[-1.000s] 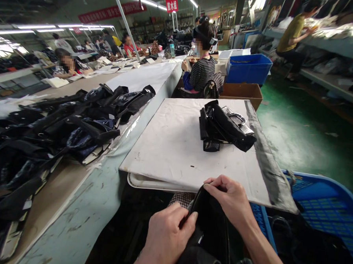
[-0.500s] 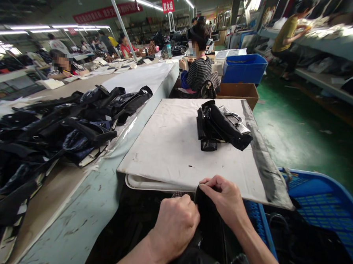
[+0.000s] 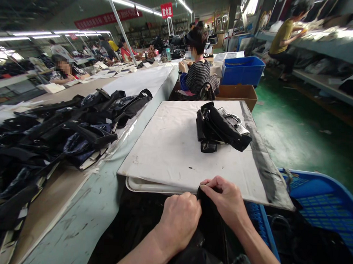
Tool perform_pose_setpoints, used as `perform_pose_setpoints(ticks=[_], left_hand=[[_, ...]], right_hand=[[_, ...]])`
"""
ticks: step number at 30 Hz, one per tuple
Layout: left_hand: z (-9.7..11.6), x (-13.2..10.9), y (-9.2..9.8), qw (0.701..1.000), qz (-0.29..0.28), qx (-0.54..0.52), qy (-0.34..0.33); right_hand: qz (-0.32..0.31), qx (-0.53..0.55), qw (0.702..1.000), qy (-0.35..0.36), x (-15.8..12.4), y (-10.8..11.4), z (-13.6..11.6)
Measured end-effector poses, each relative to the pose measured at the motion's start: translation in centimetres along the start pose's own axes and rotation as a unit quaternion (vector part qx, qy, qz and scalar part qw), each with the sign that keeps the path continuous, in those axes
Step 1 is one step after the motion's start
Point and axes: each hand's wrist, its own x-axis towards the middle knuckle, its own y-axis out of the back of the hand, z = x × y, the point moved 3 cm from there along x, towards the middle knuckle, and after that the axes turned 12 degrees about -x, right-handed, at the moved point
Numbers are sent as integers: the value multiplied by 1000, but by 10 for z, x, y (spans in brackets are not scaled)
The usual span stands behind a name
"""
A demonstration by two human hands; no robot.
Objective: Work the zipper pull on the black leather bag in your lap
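A black bag [image 3: 208, 228] hangs below the near edge of the white-covered board, most of it dark and cut off by the frame's bottom. My left hand [image 3: 181, 217] is closed in a fist around its upper part. With thumb and fingertips pressed together, my right hand [image 3: 220, 191] pinches the bag's top edge just beside the left fist. What lies inside my left fist is hidden. Farther up on the white-covered board [image 3: 164, 147] lies another folded black bag [image 3: 224, 126] with a plastic-wrapped handle.
Several black bags are heaped on the long table [image 3: 71, 221] at my left. A blue plastic basket [image 3: 318, 182] with dark items stands at my right. Beyond the board sits a co-worker [image 3: 199, 74] in a striped top, near a blue bin [image 3: 241, 72] and a cardboard box [image 3: 237, 94].
My left fist has shifted very slightly, while my right hand keeps its pinch in the same spot. The camera view has tilted a little.
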Motion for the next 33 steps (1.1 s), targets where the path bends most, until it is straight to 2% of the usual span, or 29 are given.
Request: perform_pose_setpoints(ticks=[3, 5, 9, 14, 22, 27, 33], left_hand=[[1, 2, -2, 997, -7, 37, -74], [-4, 4, -2, 999, 10, 6, -51], [-15, 11, 3, 993, 25, -103, 42], [-20, 22, 10, 991, 45, -129, -12], [-28, 32, 3, 982, 34, -165, -84], [-33, 34, -1, 971, -1, -222, -90], [-32, 23, 6, 967, -23, -252, -41]], right_hand=[[-4, 6, 1000, -2, 0, 1, 1], [-6, 10, 1000, -3, -1, 2, 1], [-23, 24, 999, 1, -3, 2, 0], [-32, 38, 999, 13, -5, 2, -2], [-68, 67, 995, 26, -1, 8, 10], [-94, 78, 992, 29, -4, 6, 13], [-90, 63, 994, 23, -7, 4, 7]])
